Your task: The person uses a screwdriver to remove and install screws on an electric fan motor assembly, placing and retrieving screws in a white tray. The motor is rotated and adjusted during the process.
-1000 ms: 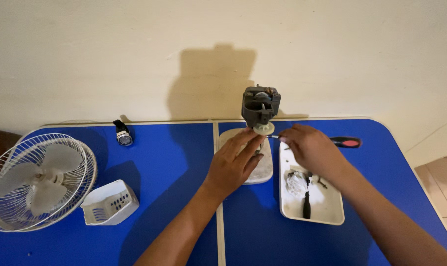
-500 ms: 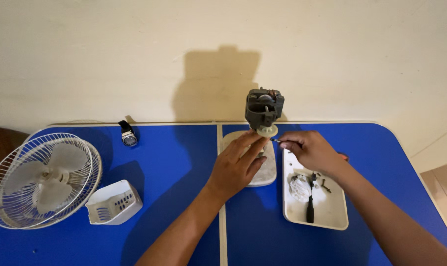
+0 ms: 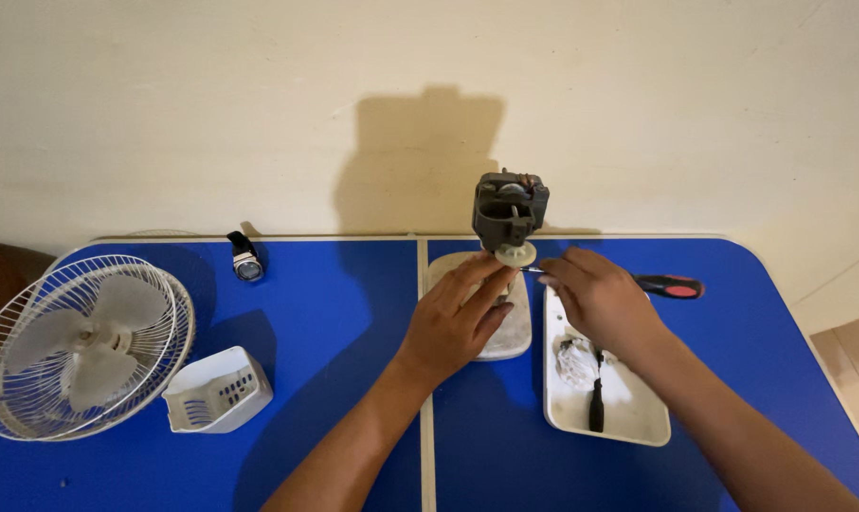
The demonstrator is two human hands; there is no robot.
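Both hands [image 3: 458,318] [image 3: 600,299] extended forward, fingers curled.

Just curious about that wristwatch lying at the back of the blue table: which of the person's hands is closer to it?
Left. The left hand rests at the fan stand, to the right of the wristwatch; the right hand, holding a screwdriver, is farther right.

This looks like a home repair corner: a blue folding table [image 3: 334,322] pushed against a plain cream wall [image 3: 259,114]. A fan grille [image 3: 79,346], a motor [image 3: 510,210], a screwdriver [image 3: 666,285] and a white parts tray [image 3: 628,427] lie spread out on it.
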